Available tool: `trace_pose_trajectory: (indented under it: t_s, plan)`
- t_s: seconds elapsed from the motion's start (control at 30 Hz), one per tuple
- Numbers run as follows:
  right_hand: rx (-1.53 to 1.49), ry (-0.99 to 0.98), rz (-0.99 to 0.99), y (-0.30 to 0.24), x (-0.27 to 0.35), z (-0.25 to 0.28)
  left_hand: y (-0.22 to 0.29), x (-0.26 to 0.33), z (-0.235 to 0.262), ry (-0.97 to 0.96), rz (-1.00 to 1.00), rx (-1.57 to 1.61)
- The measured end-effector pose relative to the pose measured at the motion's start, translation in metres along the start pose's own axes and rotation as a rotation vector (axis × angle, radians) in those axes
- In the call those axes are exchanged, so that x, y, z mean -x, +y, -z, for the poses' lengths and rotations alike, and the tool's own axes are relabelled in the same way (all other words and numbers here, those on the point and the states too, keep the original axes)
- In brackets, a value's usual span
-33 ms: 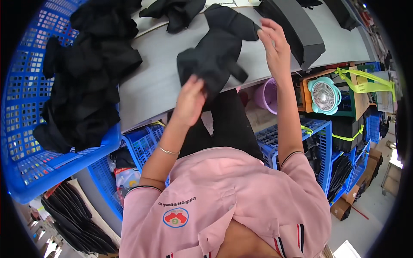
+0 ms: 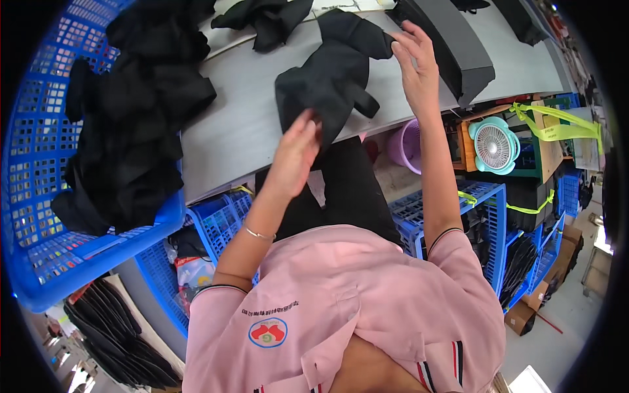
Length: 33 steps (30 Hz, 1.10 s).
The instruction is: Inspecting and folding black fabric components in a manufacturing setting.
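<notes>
A black fabric piece (image 2: 327, 78) with a short loop on its right side lies across the front of the grey table, its lower end hanging past the edge. My left hand (image 2: 298, 154) is closed on its near left part, the fingertips curled at the cloth. At its far right corner, my right hand (image 2: 420, 75) pinches the fabric between thumb and fingers. Another crumpled black piece (image 2: 270, 23) rests farther back on the table. What lies under my left fingers is hidden.
A blue plastic basket (image 2: 39, 157) heaped with black cloth (image 2: 141, 98) stands at the left. A dark grey angular block (image 2: 458, 52) sits on the table (image 2: 216, 147) to the right. Below are a purple bin (image 2: 407, 145), a turquoise fan (image 2: 495, 145) and blue crates (image 2: 449, 196).
My left hand has shifted slightly right and up, and the cloth near it has moved a little to the right. My right hand has moved slightly left.
</notes>
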State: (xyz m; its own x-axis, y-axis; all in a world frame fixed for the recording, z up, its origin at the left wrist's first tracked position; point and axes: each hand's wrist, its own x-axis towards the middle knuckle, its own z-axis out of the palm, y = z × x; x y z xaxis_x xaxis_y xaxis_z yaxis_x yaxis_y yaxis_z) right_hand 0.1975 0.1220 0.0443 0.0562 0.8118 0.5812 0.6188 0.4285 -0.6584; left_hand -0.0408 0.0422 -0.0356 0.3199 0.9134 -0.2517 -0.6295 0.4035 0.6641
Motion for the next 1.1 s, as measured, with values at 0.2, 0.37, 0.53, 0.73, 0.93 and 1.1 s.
trace_pose_trajectory:
  t_s: [0.2, 0.37, 0.53, 0.73, 0.93, 1.1]
  plan:
    - [-0.015, 0.267, -0.384, 0.002, 0.064, 0.002, 0.031, 0.004, 0.001, 0.324, -0.267, -0.413]
    - [-0.713, 0.013, -0.719, -0.034, 0.115, -0.034, 0.049, -0.053, 0.015, 0.423, -0.548, -0.782]
    - [-0.984, -0.083, -0.847, -0.024, 0.094, -0.052, 0.036, -0.076, -0.007, 0.136, -0.012, -0.281]
    - [-1.166, -0.089, -1.043, -0.002, 0.074, -0.042, 0.041, -0.075, -0.008, -0.095, 0.179, 0.173]
    - [-1.017, -0.048, -0.903, 0.009, 0.069, -0.043, 0.026, -0.091, -0.006, -0.268, 0.169, 0.454]
    - [-1.41, 0.01, -1.201, 0.042, 0.073, -0.033, 0.033, -0.096, 0.003, -0.017, -0.02, 0.042]
